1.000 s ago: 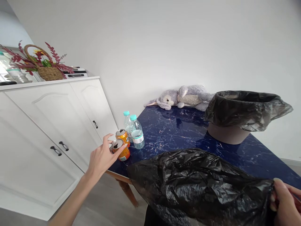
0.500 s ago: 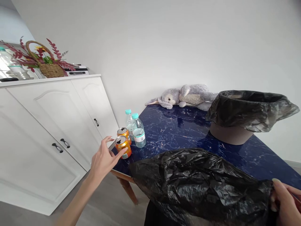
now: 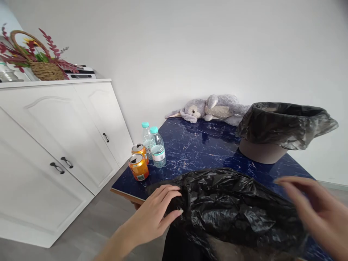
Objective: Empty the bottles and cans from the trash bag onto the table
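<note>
A black plastic bag (image 3: 233, 210) lies crumpled along the table's front edge and hangs over it. At its left end rests my left hand (image 3: 157, 214), the thumb apart from the loosely curved fingers. Over the bag's right end is my right hand (image 3: 318, 210), a little blurred, fingers stretched out and holding nothing. Beyond my left hand stand two orange cans: a front can (image 3: 138, 168) and a rear can (image 3: 139, 149). Beside them are two clear bottles with turquoise caps, a nearer bottle (image 3: 158, 150) and a farther bottle (image 3: 146, 136).
On the right of the blue marbled table (image 3: 187, 148) stands a bin (image 3: 261, 152) lined with a black bag. A grey plush rabbit (image 3: 214, 107) lies at the back by the wall. White cabinets (image 3: 54, 127) on the left carry a flower basket (image 3: 46, 70).
My left hand has left the front can and moved right and down onto the bag. My right hand has let go of the bag's right end and risen. The view has shifted slightly.
</note>
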Tool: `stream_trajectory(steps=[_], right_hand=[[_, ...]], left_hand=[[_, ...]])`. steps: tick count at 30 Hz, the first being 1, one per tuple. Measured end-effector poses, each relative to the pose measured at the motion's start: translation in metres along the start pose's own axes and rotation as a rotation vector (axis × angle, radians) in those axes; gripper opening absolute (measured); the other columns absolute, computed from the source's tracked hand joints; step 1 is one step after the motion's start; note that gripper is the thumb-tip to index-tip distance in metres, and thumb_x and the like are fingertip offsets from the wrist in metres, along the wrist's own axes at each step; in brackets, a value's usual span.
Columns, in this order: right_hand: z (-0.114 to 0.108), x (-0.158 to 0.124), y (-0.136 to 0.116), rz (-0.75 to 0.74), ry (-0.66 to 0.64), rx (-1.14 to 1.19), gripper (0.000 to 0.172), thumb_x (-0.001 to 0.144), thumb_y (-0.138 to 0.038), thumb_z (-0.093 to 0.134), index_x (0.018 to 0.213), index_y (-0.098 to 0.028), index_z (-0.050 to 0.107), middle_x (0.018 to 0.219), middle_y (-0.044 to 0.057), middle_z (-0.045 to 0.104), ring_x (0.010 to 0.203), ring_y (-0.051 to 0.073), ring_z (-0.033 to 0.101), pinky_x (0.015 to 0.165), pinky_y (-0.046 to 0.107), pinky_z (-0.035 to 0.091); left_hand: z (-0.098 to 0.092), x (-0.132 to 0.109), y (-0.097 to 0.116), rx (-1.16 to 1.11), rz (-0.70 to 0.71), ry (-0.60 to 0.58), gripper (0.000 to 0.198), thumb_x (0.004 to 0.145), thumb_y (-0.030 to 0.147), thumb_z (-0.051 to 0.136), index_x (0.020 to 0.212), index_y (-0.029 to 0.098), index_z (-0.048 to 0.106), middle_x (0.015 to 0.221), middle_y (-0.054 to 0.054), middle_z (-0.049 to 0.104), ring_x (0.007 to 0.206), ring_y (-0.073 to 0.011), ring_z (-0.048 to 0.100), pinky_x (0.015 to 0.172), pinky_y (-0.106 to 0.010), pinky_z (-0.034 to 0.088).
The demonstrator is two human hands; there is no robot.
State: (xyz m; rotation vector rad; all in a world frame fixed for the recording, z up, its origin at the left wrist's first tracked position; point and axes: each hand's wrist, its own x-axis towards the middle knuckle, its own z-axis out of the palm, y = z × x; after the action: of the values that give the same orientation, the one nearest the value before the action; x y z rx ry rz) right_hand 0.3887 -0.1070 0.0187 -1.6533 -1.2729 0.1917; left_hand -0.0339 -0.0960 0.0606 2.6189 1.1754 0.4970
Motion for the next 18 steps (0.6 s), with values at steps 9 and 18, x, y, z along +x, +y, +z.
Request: stream_trajectory(steps=[9, 18], right_hand=[[0.068, -0.015, 0.011, -0.498, -0.743, -0.512, 0.073, 0.107, -0.068, 0.039, 0.17, -0.033, 0.031, 0.175, 0.001, 0.029, 0.161, 0.035, 0.03, 0.131, 0.063, 0.027], [0.052, -0.007, 0.028, -0.59, -0.457, -0.764, 0.064, 0.112, -0.052, 0.018, 0.148, -0.029, 0.066, 0.159, 0.012, 0.057, 0.148, 0.039, 0.052, 0.111, 0.07, 0.047]], left_hand=[[0.031, 0.075, -0.04, 0.224, -0.03, 0.07, 0.025, 0.109, 0.033, 0.056, 0.127, 0.015, 0.058, 0.143, -0.022, 0.065, 0.139, -0.0379, 0.061, 0.115, -0.058, 0.052], [0.064, 0.104, 0.026, -0.033, 0.167, -0.124, 0.056, 0.113, 0.053, 0.041, 0.159, 0.022, 0.044, 0.171, -0.01, 0.043, 0.163, -0.0315, 0.031, 0.13, -0.053, 0.039]])
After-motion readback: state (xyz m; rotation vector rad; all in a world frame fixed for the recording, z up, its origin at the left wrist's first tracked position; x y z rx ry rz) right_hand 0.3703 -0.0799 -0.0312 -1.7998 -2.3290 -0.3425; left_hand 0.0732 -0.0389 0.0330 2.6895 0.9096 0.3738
